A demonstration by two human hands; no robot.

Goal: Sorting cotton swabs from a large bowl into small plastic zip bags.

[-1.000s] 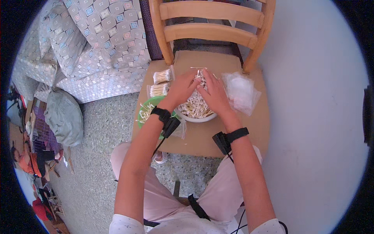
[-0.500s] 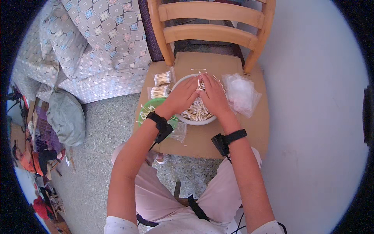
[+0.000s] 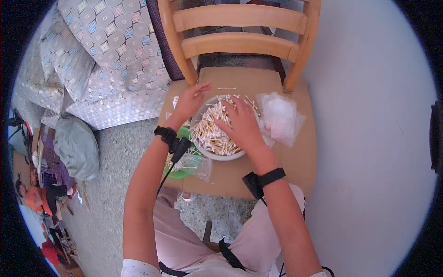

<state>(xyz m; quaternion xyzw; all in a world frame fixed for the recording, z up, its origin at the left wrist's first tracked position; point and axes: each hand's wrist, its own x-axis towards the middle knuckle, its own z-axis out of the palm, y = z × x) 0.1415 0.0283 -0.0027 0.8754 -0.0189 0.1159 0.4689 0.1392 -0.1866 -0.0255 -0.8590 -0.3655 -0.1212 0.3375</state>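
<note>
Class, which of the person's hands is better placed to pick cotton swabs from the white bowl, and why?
Probably the right hand: its spread fingers are over the cotton swabs in the white bowl, while the left hand is off to the bowl's left.

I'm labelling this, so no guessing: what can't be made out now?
Head view:
Swab bundles: mostly hidden by the left hand and forearm.
Green bowl: partly behind that forearm and wrist device.
White bowl: bottom buried under swabs.
Swabs beneath the right hand: covered by it.
Chair back: top cut off by upper edge.
</note>
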